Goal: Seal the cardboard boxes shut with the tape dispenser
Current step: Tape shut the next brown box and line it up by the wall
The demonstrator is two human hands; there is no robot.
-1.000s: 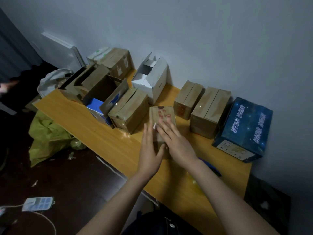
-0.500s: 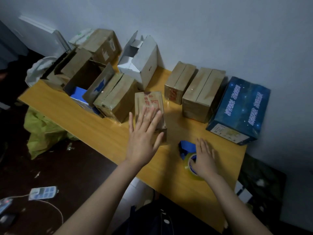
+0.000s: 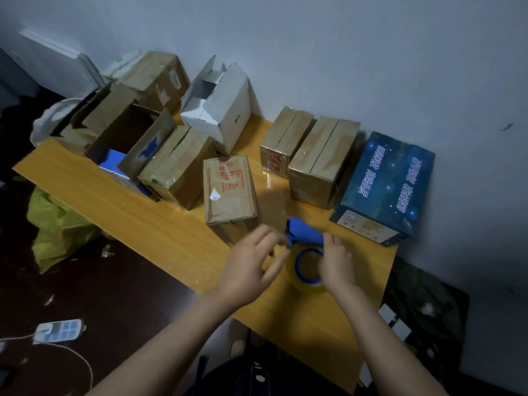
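Note:
A small brown cardboard box (image 3: 228, 192) with red print lies closed on the orange table (image 3: 123, 215), just beyond my hands. The blue tape dispenser (image 3: 303, 233), with its clear tape roll (image 3: 310, 282), sits on the table right of that box. My right hand (image 3: 340, 265) grips the roll from the right side. My left hand (image 3: 250, 262) has come in from the left, its curled fingertips pinching at the dispenser's left edge; motion blur hides the exact contact.
Along the wall stand two closed brown boxes (image 3: 323, 161), a dark blue printed box (image 3: 385, 187), an open white box (image 3: 220, 112) and several brown boxes (image 3: 177, 164), some open. A yellow-green bag (image 3: 57, 224) and a power strip (image 3: 58, 330) lie on the dark floor.
My left hand left the top of the small box and moved right to the dispenser. My right hand, which lay over the roll, now grips it.

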